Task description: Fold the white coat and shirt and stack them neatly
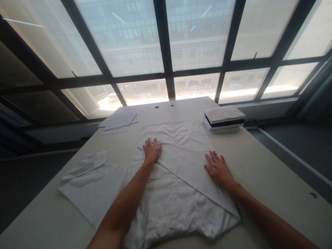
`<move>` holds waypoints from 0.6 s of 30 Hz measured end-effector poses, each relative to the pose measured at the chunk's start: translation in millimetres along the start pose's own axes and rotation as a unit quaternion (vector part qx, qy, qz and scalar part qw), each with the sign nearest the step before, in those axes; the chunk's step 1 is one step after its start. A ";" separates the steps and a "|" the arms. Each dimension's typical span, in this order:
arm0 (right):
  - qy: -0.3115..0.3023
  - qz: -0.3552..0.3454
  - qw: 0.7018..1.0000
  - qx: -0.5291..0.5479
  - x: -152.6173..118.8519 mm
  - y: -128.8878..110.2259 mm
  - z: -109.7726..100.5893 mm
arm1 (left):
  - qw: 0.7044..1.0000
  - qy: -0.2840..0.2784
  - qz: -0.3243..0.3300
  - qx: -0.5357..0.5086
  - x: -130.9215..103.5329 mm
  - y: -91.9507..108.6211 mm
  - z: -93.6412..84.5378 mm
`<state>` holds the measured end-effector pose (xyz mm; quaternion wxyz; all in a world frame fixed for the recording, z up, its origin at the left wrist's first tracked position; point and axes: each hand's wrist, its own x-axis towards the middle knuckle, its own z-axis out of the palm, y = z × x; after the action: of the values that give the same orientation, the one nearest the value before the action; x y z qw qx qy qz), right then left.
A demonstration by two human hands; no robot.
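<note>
A white garment lies spread on the pale table, its right part folded diagonally across the middle. My left hand rests flat on the cloth near the upper left of this fold, fingers apart. On the fold's right edge lies my right hand, its fingers spread over the fabric. Neither hand holds anything. One sleeve extends out to the left, with wrinkles and a bunched end. Small creases run along the garment's bottom edge.
The table has papers at its back left and a stack of folded cloth, white with a dark layer, at its back right. Large windows with dark frames stand beyond it.
</note>
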<state>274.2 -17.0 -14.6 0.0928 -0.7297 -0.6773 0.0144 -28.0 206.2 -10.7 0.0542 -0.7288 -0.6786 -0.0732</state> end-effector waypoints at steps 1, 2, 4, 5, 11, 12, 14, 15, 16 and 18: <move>0.009 -0.016 1.000 0.003 -2.5 -3.6 -4.3 | 1.000 0.001 -0.001 -0.002 0.1 -0.2 0.8; 0.017 -0.042 0.999 0.011 -6.1 -8.7 -9.2 | 1.000 0.003 -0.001 -0.003 0.3 -0.4 1.8; 0.020 -0.114 0.992 0.050 -17.0 -23.7 -20.1 | 1.000 0.011 0.001 -0.006 0.5 -0.8 4.0; 0.012 -0.152 0.985 0.080 -24.0 -33.6 -25.7 | 1.000 0.015 0.002 -0.008 0.7 -0.8 4.8; -0.100 -0.263 0.934 0.221 -65.2 -96.8 -49.3 | 1.000 0.007 -0.004 -0.029 3.8 2.3 3.3; -0.110 -0.261 0.931 0.228 -69.0 -103.7 -51.0 | 0.999 0.006 -0.004 -0.032 4.5 2.9 2.6; -0.125 -0.251 0.927 0.248 -73.6 -113.3 -52.5 | 0.999 0.009 -0.002 -0.033 5.4 3.8 2.0; -0.134 -0.240 0.925 0.264 -74.8 -116.6 -52.3 | 0.999 0.012 -0.002 -0.032 5.6 4.0 2.0; -0.142 -0.224 0.923 0.280 -75.5 -119.2 -51.6 | 0.999 0.015 -0.002 -0.031 5.8 4.1 2.4; -0.158 -0.174 0.923 0.304 -76.6 -123.0 -49.0 | 0.999 0.017 -0.004 -0.029 6.0 3.9 3.4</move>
<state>153.9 -90.6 44.6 0.2024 -0.5256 -0.7626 0.3183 -23.6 212.3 -12.9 0.0444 -0.7260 -0.6780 -0.1059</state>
